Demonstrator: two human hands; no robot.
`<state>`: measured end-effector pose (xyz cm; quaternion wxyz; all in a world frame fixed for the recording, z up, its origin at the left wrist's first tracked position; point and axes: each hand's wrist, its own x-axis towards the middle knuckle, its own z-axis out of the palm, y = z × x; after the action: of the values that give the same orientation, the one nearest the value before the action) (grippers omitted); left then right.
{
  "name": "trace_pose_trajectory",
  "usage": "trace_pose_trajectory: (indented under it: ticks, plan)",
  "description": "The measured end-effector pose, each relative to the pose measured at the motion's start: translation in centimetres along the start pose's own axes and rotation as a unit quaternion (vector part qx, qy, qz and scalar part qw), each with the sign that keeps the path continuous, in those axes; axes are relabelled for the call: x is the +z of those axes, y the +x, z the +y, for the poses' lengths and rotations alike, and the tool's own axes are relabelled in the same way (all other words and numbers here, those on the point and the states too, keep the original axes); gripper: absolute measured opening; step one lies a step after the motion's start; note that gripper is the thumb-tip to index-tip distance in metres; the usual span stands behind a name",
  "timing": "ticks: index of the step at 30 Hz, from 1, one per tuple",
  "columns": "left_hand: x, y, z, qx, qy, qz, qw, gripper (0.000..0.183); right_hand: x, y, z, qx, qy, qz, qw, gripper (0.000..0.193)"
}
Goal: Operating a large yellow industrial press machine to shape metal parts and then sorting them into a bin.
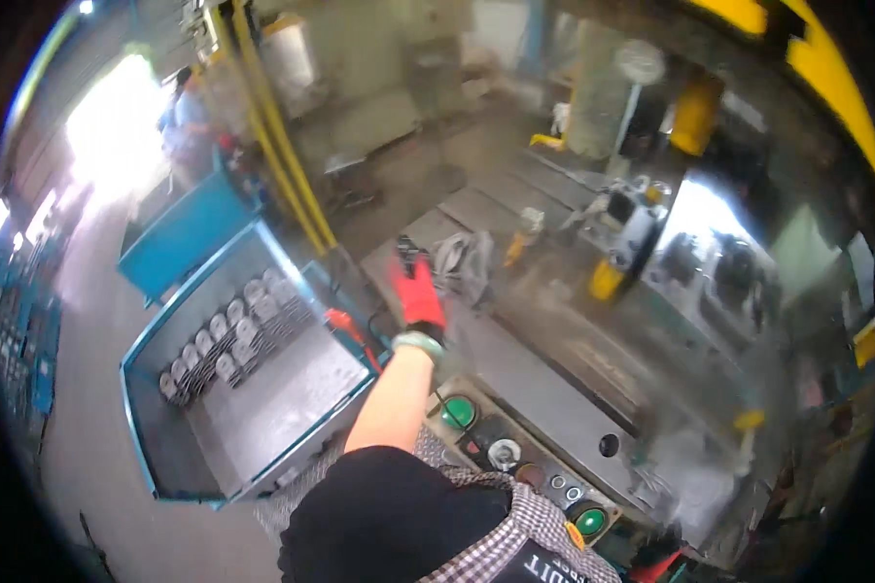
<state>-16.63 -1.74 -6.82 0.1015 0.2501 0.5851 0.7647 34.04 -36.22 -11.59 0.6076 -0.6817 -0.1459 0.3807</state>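
Note:
My left hand (419, 287), in a red glove with dark fingertips, reaches forward over the metal machine bed (540, 364). Its fingers look stretched out, though blur softens them. Right beside it lies a crumpled grey cloth or bag (463, 267); whether the hand touches it I cannot tell. My right hand (659, 565), also red-gloved, shows only in part at the lower edge, near the machine's front, its fingers hidden. Between the arms sits a control panel (527, 474) with two green push buttons and several smaller knobs.
A blue-rimmed metal bin (144, 428) on the left holds rows of grey metal parts (228, 330). Behind it stands another blue container (190, 233). Yellow posts (282, 136) rise beyond. A large press with yellow pieces (608, 279) fills the right. A person (185, 121) stands far left.

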Motion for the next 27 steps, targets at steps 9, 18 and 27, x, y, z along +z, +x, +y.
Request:
trace_pose_trajectory:
  ticks: [9,18,27]
  plan:
    - [-13.0,3.1,-11.7,-0.295,0.674,0.045,0.676,0.102,-3.2,1.9,6.2,0.047,0.057,-0.006,0.997,0.053]
    - [-22.2,14.1,-29.1,-0.147,0.731,0.049,0.664,0.073,-7.8,4.5,4.4,0.040,0.114,0.056,0.991,0.056]
    - [-14.8,11.1,-9.2,0.060,0.189,-0.275,0.941,0.037,-10.8,-1.2,11.0,0.118,0.145,0.143,0.972,0.055]
